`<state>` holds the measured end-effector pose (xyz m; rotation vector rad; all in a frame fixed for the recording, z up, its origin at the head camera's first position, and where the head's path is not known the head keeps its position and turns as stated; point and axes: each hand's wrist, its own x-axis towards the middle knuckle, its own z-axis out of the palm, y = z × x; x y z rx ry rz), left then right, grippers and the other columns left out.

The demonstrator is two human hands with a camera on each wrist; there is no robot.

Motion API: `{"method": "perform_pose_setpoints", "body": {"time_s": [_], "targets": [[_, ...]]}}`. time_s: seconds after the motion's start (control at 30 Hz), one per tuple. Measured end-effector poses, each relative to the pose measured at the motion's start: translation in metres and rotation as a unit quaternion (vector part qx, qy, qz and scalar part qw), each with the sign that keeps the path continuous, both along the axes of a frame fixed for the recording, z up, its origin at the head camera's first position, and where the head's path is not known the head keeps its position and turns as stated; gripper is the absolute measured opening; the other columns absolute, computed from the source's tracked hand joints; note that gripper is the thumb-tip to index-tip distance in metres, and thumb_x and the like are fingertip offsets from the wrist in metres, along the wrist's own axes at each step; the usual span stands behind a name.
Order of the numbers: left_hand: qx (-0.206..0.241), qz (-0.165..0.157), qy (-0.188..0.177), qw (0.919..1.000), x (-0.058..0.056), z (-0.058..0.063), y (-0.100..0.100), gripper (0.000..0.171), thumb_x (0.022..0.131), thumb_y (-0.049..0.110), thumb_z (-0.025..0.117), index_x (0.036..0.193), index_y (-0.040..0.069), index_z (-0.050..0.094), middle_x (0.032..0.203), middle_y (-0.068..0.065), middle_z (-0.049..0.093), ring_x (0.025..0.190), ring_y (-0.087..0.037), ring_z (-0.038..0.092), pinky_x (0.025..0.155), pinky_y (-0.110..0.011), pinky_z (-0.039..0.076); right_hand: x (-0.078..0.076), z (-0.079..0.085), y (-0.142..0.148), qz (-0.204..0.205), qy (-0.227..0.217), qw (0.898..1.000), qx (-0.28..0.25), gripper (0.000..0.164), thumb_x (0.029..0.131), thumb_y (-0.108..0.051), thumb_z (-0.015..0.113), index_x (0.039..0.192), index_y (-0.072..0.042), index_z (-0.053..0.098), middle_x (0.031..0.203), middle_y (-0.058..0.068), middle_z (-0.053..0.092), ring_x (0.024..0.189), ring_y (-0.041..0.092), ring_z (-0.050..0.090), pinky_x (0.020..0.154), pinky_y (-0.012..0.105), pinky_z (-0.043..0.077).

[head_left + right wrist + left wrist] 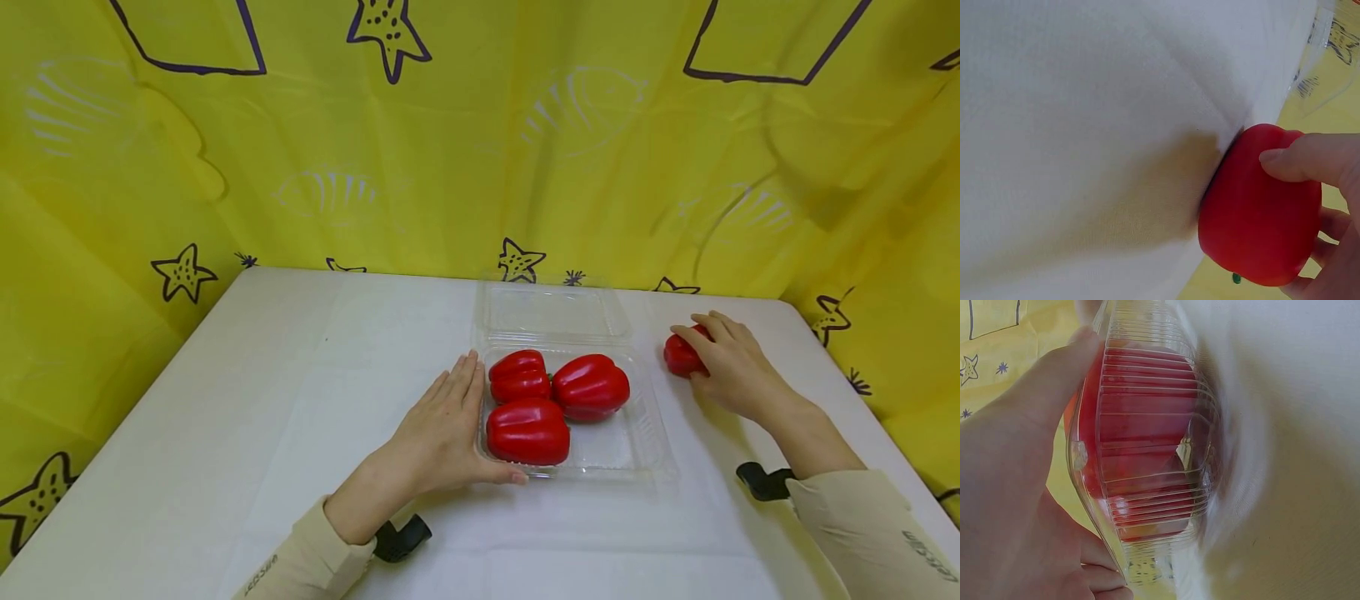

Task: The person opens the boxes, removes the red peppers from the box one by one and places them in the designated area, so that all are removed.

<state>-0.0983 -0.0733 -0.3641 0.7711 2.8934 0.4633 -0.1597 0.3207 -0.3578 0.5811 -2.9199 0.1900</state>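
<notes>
Three red bell peppers lie in a clear plastic clamshell container (607,450): one at the back left (519,377), one at the right (591,387) and one at the front left (528,432). My left hand (442,429) rests along the container's left side, its fingers straight and its thumb at the front edge. In the left wrist view the ribbed container wall (1147,431) shows red peppers behind it. To the right, my right hand (731,362) grips another red bell pepper (1260,206) between thumb and fingers. That pepper appears to touch the table.
The container's hinged lid (555,312) lies folded back toward the far table edge. A white cloth covers the table (360,350). Yellow patterned curtains (450,167) hang behind and at both sides. A black wrist mount (401,537) shows by the left sleeve.
</notes>
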Motion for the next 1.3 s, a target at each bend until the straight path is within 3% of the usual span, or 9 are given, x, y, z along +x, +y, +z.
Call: {"method": "perform_pose_setpoints", "body": {"time_s": [0.2, 0.4, 0.87, 1.3], "targets": [[0.003, 0.002, 0.002, 1.0, 0.0, 0.0, 0.0, 0.132, 0.067, 0.083, 0.065, 0.157, -0.002, 0.017, 0.166, -0.016, 0.015, 0.155, -0.031, 0.015, 0.124, -0.048, 0.022, 0.001, 0.002, -0.002, -0.009, -0.019, 1.0, -0.011, 0.062, 0.074, -0.002, 0.078, 0.132, 0.001, 0.054, 0.138, 0.036, 0.041, 0.131, 0.06, 0.028, 0.106, 0.074, 0.026], [0.006, 0.001, 0.003, 1.0, 0.001, 0.0, 0.0, 0.132, 0.067, 0.083, 0.065, 0.156, -0.003, 0.018, 0.166, -0.017, 0.016, 0.154, -0.031, 0.015, 0.124, -0.048, 0.022, 0.002, 0.005, -0.004, -0.004, -0.004, 1.0, -0.023, 0.062, 0.076, -0.008, 0.08, 0.132, -0.001, 0.055, 0.138, 0.034, 0.044, 0.131, 0.059, 0.029, 0.105, 0.074, 0.027], [0.002, 0.002, 0.0, 1.0, 0.0, 0.0, 0.0, 0.132, 0.067, 0.083, 0.065, 0.157, -0.002, 0.016, 0.166, -0.016, 0.014, 0.155, -0.031, 0.014, 0.124, -0.047, 0.021, 0.014, 0.026, -0.035, 0.075, 0.081, 0.99, -0.089, 0.061, 0.076, 0.0, 0.076, 0.132, -0.003, 0.053, 0.136, 0.03, 0.047, 0.129, 0.052, 0.035, 0.107, 0.071, 0.029], [0.0, 0.002, -0.002, 1.0, 0.0, -0.001, 0.0, 0.132, 0.068, 0.082, 0.065, 0.157, -0.002, 0.015, 0.167, -0.016, 0.013, 0.155, -0.031, 0.013, 0.125, -0.047, 0.02, 0.033, 0.045, -0.072, 0.106, 0.064, 0.99, -0.072, 0.067, 0.078, -0.005, 0.079, 0.139, -0.008, 0.051, 0.144, 0.023, 0.044, 0.136, 0.045, 0.035, 0.098, 0.07, 0.042]]}}
